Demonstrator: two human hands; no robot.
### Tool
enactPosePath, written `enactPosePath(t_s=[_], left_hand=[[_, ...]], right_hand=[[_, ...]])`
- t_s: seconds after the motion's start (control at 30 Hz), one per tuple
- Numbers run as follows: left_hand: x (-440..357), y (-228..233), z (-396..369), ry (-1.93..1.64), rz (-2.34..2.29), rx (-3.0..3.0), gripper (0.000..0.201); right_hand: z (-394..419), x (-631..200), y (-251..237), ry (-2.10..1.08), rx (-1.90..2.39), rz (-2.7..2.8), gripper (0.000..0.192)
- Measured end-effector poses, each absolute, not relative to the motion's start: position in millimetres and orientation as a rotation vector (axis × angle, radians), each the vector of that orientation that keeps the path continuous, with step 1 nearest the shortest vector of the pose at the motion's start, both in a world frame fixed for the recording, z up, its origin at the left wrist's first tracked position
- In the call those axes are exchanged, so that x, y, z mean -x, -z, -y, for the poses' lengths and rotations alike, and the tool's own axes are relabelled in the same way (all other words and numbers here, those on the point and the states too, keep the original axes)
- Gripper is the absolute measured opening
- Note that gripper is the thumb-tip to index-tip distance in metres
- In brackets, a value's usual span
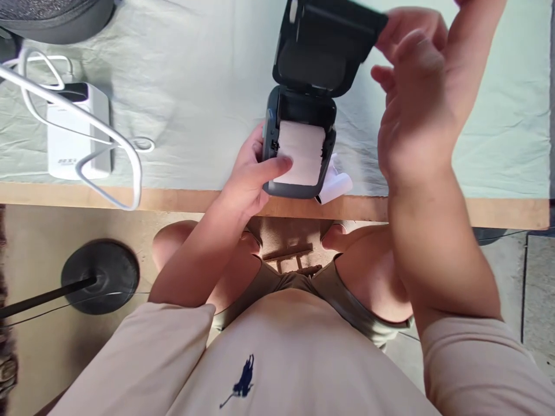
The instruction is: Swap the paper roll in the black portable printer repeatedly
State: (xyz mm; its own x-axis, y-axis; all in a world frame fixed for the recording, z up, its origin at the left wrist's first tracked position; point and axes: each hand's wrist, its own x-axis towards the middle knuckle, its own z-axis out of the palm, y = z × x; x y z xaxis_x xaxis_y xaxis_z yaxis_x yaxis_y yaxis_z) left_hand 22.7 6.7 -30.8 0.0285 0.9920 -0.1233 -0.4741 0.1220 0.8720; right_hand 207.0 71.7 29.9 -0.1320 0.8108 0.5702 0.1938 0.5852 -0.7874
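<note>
My left hand (251,176) is wrapped round the lower left side of a dark portable thermal printer (269,138), its thumb pressing on the white paper roll (302,147) inside. The printer's hinged lid (321,46) is swung up and away from the body. At the lid's right corner is my right hand (416,98), palm toward me, slightly blurred. Its fingers are apart, some close to or touching the lid's edge; their exact contact is unclear. A curled strip of white paper (336,186) lies just right of the printer, partly hidden by it.
A white power bank (78,138) with a looped white cable (136,173) lies at the left of the cloth-covered table (195,104). A dark rounded case (60,23) sits at the far left. Below the wooden edge (182,199) stands a round black base (102,274) with a pole.
</note>
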Motion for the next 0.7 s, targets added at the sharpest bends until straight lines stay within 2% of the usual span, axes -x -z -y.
enactPosePath(t_s=[0.13,0.37,0.57,0.63,0.7], left_hand=[[-22,32,-8,-1.334,-0.870,-0.748,0.039],[-37,12,5,-1.363,-0.879,-0.686,0.022],[-31,15,2,-1.280,-0.834,-0.699,0.016],[-31,14,1,-1.277,-0.794,-0.671,0.020],[-33,13,-1,-1.304,-0.777,-0.604,0.034]], right_hand=[[-71,-209,-22,-0.697,0.912,1.720,0.017],[-58,-209,-20,-0.822,0.873,2.123,0.033],[-51,-205,-20,-0.794,0.893,2.151,0.029],[-53,-206,-19,-0.772,0.870,2.137,0.026],[-56,-209,-19,-0.697,0.879,2.122,0.025]])
